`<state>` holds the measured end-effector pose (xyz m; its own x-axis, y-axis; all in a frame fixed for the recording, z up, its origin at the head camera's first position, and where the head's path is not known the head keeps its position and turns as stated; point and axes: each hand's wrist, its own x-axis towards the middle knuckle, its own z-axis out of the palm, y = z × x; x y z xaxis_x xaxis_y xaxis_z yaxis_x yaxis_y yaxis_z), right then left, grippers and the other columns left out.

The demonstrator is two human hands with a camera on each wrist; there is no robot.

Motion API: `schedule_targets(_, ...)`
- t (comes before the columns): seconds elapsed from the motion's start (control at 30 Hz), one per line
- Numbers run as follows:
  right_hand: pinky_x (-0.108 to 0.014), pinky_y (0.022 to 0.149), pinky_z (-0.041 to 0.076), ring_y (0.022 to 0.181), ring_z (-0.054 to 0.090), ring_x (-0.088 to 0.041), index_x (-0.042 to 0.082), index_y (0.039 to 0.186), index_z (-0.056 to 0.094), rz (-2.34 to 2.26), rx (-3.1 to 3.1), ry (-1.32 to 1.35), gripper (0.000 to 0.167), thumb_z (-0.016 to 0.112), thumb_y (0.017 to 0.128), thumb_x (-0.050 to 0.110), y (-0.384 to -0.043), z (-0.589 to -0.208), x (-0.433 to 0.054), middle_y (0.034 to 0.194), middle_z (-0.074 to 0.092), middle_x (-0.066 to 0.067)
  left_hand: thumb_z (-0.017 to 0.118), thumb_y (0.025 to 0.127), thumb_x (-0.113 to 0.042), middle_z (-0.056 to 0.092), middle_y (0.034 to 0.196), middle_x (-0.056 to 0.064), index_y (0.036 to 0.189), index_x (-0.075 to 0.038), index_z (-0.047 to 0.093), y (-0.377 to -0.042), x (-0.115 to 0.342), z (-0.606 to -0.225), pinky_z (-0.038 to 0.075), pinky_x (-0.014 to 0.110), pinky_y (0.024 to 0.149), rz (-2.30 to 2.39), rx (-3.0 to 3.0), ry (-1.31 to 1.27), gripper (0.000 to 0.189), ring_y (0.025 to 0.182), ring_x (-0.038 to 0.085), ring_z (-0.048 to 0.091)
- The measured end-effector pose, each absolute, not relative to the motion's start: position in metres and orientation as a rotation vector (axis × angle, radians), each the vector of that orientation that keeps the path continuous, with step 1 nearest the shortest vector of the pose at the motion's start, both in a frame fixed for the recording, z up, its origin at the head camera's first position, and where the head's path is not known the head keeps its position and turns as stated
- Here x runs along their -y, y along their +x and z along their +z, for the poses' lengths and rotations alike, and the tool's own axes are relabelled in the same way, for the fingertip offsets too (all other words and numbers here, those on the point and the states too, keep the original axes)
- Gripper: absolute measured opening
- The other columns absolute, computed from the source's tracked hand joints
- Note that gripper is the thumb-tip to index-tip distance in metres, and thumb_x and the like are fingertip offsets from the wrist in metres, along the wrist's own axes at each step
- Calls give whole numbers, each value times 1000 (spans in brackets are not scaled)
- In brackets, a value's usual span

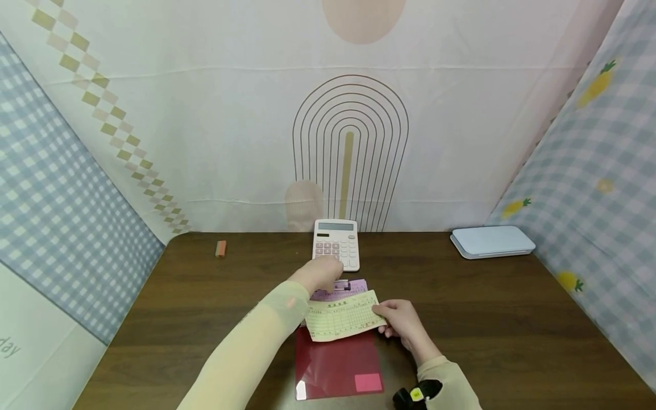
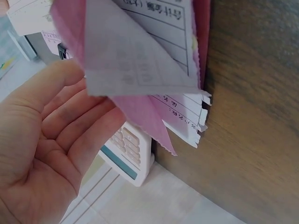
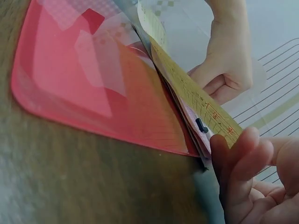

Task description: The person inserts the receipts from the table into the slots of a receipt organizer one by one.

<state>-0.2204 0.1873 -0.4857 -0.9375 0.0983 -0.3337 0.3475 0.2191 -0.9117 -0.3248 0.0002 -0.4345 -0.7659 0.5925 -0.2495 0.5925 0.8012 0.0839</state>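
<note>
In the head view my right hand pinches the right edge of a yellow printed slip between thumb and fingers. My left hand reaches to the top of the purple slips, beside a black clip. The left wrist view shows its thumb and fingers at pink and white printed slips, which partly hide the fingertips. Below the slips lies a red clipboard-like board with a pink rectangle near its lower right corner. The right wrist view has the yellow slip raised above this board.
A white calculator lies just beyond the left hand. Far left on the brown table is a small orange-and-grey block. At the back right sits a pale blue flat case. Patterned cloths hang around the table.
</note>
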Motion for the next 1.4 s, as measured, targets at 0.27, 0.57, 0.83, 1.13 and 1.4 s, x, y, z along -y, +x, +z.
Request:
schedule_targets(0.27,-22,44,48,51,58,-11,-11,107,62,-1872,-2263,510,29,60,90,13,-223,-489,-187,71,63,-9,75,76,-9,54,67,-4,70,-14,55,-328,-3,-439,44,26,59,-40,-2718,955,21,64,13,46)
schedule_targets(0.57,-20,44,48,50,61,-12,-14,105,60,-1947,-2201,467,28,59,89,8,-226,-492,-182,65,64,-9,78,75,-12,56,72,-4,73,-13,58,-325,-5,-434,46,26,63,-56,-2728,941,20,68,13,50)
schedule_targets(0.83,-20,42,45,44,57,-10,-13,101,62,-1914,-2244,447,25,60,88,8,-227,-489,-177,59,60,-8,77,76,-11,58,74,-3,77,-14,61,-321,-9,-431,46,25,64,-91,-2724,957,16,69,13,50)
schedule_targets(1.13,-19,40,43,42,54,-7,-11,99,63,-1813,-2306,437,23,59,88,9,-231,-486,-178,55,58,-7,70,78,-3,58,75,-2,79,-14,60,-319,-13,-431,45,25,62,-260,-2707,1028,15,68,14,49)
schedule_targets(1.4,-28,49,54,51,61,-13,-13,100,63,-1831,-2265,434,24,60,88,8,-235,-482,-173,75,62,-11,70,79,-3,62,81,-2,80,-15,62,-318,-13,-433,48,26,64,-247,-2711,1017,15,70,14,53)
